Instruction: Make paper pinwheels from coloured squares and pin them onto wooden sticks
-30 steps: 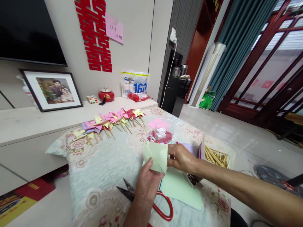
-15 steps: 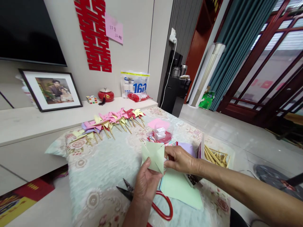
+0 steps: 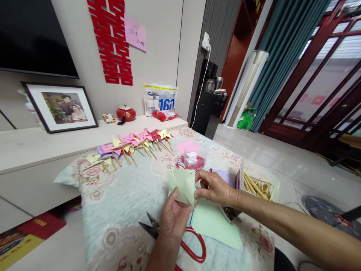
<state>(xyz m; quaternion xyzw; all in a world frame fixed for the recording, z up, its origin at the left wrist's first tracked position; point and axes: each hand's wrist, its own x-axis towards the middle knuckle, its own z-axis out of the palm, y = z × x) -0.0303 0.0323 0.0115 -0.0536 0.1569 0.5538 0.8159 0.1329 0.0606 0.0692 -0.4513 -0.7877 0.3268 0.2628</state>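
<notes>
I hold a pale green folded paper square above the flowered cloth. My left hand pinches its lower edge, thumb pressed on the front. From the right, my right hand pinches a flap at its right corner and bends it inward. Flat sheets of green paper lie under my hands. Red-handled scissors rest just below my left hand, blades pointing left.
A row of finished paper pinwheels on sticks lies along the cloth's far edge. A small clear box, pink paper and a heap of wooden sticks sit to the right. Beyond are a low shelf and a framed photo.
My right hand has folded the right corner of the green paper inward, so the piece looks narrower. My left hand stays in place.
</notes>
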